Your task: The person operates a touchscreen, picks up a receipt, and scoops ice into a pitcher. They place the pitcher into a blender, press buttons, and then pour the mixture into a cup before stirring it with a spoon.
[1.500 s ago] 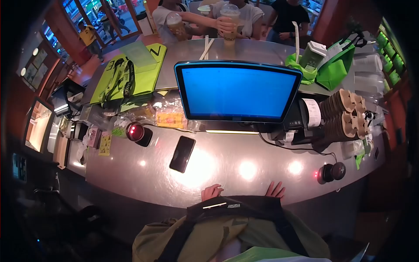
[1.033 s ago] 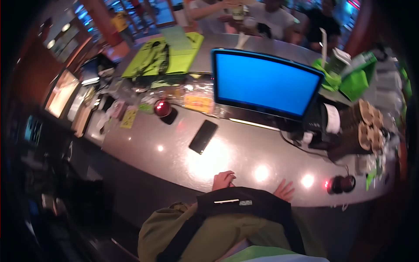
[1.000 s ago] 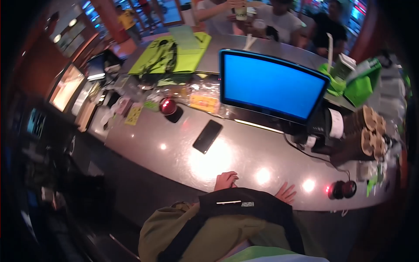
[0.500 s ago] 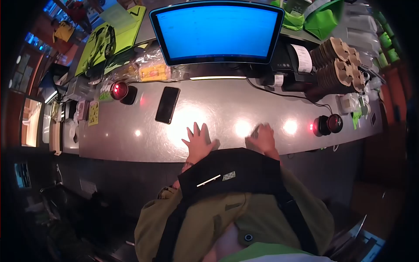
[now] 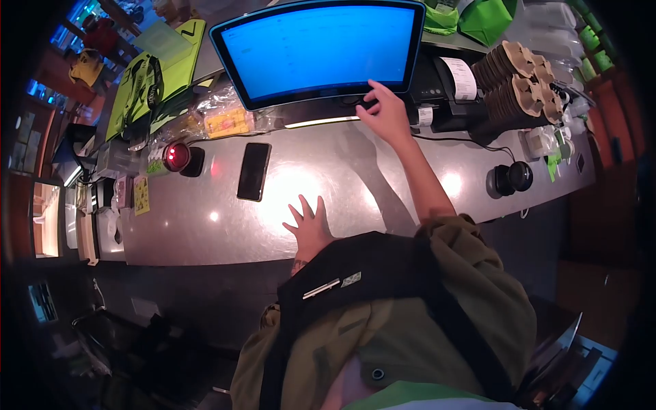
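Observation:
My left hand rests palm down with fingers spread on the metal counter, near its front edge. My right hand is raised at the lower right of a touchscreen monitor, which glows blue. Its index fingertip overlaps the bottom edge of the lit display, while the thumb stands apart and the remaining fingers bend a little. Nothing is held in either hand. A dark-faced phone lies on the counter to the left, beyond my left fingertips.
Right of the monitor sit a receipt printer with paper out and stacked cardboard cup carriers. Round scanners stand at left and right. Plastic-wrapped yellow packets and a lime-green bag lie left. A person in yellow is far off.
My right hand has lifted off the counter and reached forward to the screen's lower right. The left hand stays flat. The view has shifted slightly, and the right scanner's red light is off.

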`<state>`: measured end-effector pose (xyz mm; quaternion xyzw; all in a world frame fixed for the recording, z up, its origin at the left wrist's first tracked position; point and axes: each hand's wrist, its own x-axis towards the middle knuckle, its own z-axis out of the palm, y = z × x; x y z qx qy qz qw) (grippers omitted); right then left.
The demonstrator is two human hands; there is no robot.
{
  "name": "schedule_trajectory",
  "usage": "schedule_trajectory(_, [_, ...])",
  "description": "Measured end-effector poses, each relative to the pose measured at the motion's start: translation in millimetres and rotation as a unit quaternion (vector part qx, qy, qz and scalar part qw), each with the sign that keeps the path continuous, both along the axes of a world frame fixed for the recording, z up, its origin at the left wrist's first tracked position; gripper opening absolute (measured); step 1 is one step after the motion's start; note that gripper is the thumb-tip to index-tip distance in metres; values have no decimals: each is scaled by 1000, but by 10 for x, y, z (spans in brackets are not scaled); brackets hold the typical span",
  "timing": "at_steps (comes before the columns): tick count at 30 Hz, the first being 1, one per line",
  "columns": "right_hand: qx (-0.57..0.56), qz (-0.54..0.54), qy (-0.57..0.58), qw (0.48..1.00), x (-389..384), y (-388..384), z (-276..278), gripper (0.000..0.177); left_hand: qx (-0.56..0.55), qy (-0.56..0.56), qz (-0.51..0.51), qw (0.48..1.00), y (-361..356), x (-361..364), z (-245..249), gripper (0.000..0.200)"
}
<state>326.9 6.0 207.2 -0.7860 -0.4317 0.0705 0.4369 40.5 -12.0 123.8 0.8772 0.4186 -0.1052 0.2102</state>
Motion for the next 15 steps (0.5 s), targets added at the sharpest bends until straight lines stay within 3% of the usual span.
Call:
schedule_trajectory(3, [179,-85,-16,980,372,-424,-73,22,-8,9,3,1000,13,0,-102,123])
schedule_trajectory(4, [195,-136,-153,959,754,-575,-119,20,-4,11,-1,1000,22,11,-114,123])
schedule_trajectory(6, [162,-290,-188,924,1478,-833,-132,31,2,19,-8,1000,13,14,-123,124])
schedule_trajectory(9, [33,-360,-125,924,2524,-892,-415,57,-5,38,23,999,-26,148,-14,109])
schedule_trajectory(10, [-57,-370,-142,916,2675,-887,-449,64,-14,-50,30,998,-26,180,-132,101])
schedule_trajectory(12, [-68,-202,-31,977,2921,-1052,-421,61,-29,-219,49,974,-63,238,-476,84])
schedule_trajectory(13, [28,-176,5,984,2850,-1122,-350,56,3,-283,32,959,-192,490,-224,64])
schedule_trajectory(15, [216,-122,76,966,2297,-1336,-104,50,-160,-402,97,896,-461,997,163,49])
